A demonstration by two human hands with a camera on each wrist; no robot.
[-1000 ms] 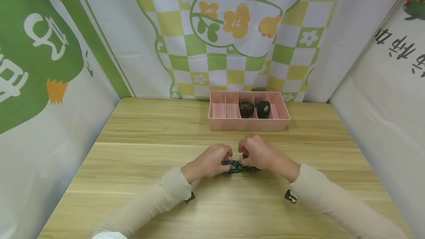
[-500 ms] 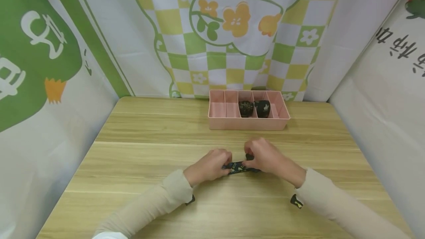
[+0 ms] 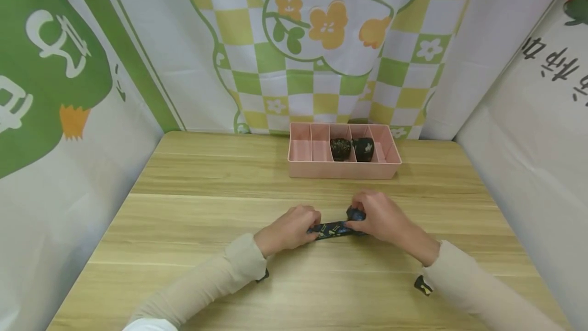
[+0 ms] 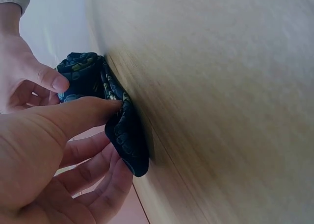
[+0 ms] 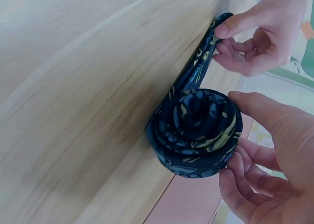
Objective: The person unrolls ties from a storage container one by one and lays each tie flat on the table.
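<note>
A dark navy necktie [image 3: 332, 229] with yellow and blue figures lies low over the wooden table, part rolled and part flat. My right hand [image 3: 383, 221] holds the coil at its right end, thumb on one side and fingertips on the other. In the right wrist view the roll [image 5: 198, 133] shows its spiral face, with the flat strip running from it toward the other hand. My left hand [image 3: 290, 229] pinches the strip's loose end between thumb and fingers. The left wrist view shows that folded end [image 4: 128, 140] beyond the thumb.
At the back of the table [image 3: 197, 218] stands a pink divided box [image 3: 343, 170]. Two dark patterned rolls, one [image 3: 340, 149] beside the other [image 3: 364, 149], sit in neighbouring compartments. Printed cloth [image 3: 257, 86] hangs behind the box, and white walls rise at both sides.
My right hand has moved to the right with the coil, which shows more now. The strip between the hands is longer and straighter. My left hand has firmed its pinch, barely shifting.
</note>
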